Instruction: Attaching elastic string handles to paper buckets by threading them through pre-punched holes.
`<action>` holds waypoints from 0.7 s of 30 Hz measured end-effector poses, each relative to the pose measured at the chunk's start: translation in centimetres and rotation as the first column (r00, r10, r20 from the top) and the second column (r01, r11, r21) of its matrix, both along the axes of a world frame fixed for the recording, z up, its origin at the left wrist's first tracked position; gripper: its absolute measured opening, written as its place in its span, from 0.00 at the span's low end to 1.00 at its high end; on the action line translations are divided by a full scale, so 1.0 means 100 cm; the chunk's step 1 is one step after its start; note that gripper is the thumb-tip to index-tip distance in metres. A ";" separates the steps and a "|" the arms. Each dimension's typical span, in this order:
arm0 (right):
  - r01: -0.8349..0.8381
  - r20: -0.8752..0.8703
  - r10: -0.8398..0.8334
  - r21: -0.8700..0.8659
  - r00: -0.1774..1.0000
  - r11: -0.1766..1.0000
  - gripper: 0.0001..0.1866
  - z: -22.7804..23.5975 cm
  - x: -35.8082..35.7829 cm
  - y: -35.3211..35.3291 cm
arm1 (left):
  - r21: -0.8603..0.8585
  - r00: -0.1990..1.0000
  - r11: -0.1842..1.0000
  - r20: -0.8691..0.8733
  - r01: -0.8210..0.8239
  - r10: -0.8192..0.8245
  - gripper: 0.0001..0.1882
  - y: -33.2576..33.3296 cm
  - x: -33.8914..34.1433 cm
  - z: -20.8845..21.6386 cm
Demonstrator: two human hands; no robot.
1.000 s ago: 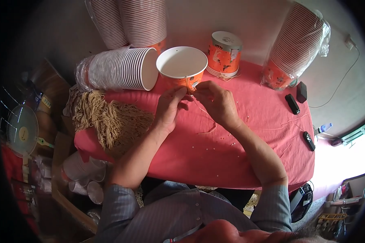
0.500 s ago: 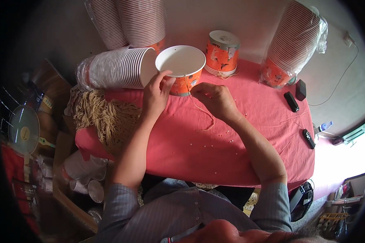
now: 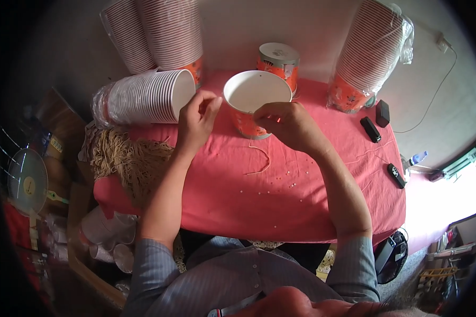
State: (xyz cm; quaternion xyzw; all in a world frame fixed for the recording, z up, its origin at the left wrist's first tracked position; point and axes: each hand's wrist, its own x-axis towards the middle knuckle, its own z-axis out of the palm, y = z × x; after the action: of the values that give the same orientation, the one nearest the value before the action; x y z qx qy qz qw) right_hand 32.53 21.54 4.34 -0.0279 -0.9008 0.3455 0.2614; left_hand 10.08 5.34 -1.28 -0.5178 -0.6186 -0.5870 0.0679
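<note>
A white-rimmed orange paper bucket (image 3: 243, 124) stands upright on the pink-covered table, its mouth facing me. Just left of its rim is my left hand (image 3: 197, 120), thumb and forefinger bent close together, apart from the bucket. Whatever may be between those fingertips is too small to see. My right hand (image 3: 288, 124) is pinched in front of the bucket's right side and hides part of it; what it pinches cannot be made out. From below the bucket a thin tan cord (image 3: 268, 158) curls over the cloth. Several tiny beads (image 3: 292, 185) lie scattered nearer to me.
Nested white buckets (image 3: 143, 98) lie on their side at left, above a heap of tan cords (image 3: 129, 158). An upturned orange bucket (image 3: 278, 61) stands behind. Wrapped bucket stacks rise at back left and back right (image 3: 367, 53). Small black objects (image 3: 370, 130) lie along the right edge.
My left hand has come off the bucket's rim and moved slightly left. The right hand stays pinched by the bucket's front. In the picture, the bucket sits farther right, partly covering the upturned one.
</note>
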 end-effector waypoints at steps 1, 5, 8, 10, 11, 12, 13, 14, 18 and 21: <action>0.017 -0.001 -0.017 0.011 1.000 1.000 0.05 0.000 0.000 0.001 | -0.075 0.998 0.996 0.059 0.040 -0.036 0.14 -0.002 0.003 -0.003; -0.017 -0.010 0.017 -0.049 1.000 0.999 0.05 -0.007 -0.004 0.003 | -0.175 0.913 0.941 0.346 0.289 -0.216 0.16 0.004 0.024 -0.023; -0.045 -0.019 0.044 -0.090 0.999 0.995 0.06 -0.010 -0.008 0.001 | -0.146 0.817 0.889 0.480 0.433 -0.319 0.18 0.011 0.029 -0.030; -0.059 -0.013 0.058 -0.149 0.998 0.987 0.06 -0.014 -0.009 0.003 | -0.081 0.732 0.870 0.581 0.487 -0.355 0.15 0.011 0.037 -0.023; -0.061 -0.010 0.060 -0.150 0.998 0.987 0.06 -0.013 -0.010 0.001 | -0.081 0.732 0.871 0.583 0.484 -0.353 0.15 0.010 0.039 -0.024; -0.068 -0.009 0.067 -0.196 0.998 0.978 0.06 -0.012 -0.012 -0.001 | -0.056 0.721 0.881 0.600 0.469 -0.346 0.14 0.010 0.042 -0.024; -0.074 -0.009 0.074 -0.242 0.997 0.968 0.06 -0.012 -0.013 -0.003 | -0.031 0.710 0.891 0.617 0.453 -0.340 0.13 0.010 0.044 -0.025; -0.075 -0.008 0.076 -0.241 0.997 0.968 0.06 -0.013 -0.013 -0.003 | -0.030 0.710 0.892 0.617 0.452 -0.339 0.13 0.011 0.045 -0.026; -0.029 -0.022 0.024 -0.285 0.999 0.958 0.07 -0.020 -0.017 -0.006 | 0.044 0.635 0.902 0.696 0.429 -0.336 0.11 0.011 0.053 -0.024; 0.095 -0.078 -0.109 -0.168 0.991 0.981 0.07 -0.026 -0.020 -0.011 | -0.019 0.691 0.929 0.675 0.370 -0.261 0.10 0.009 0.062 -0.020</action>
State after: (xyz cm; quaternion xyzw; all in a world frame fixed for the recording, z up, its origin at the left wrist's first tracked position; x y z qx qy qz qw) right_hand 30.51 20.49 1.79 -0.0804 -0.8546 0.4054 0.3144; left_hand 16.23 6.23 -3.27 -0.3784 -0.5467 -0.6852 -0.2974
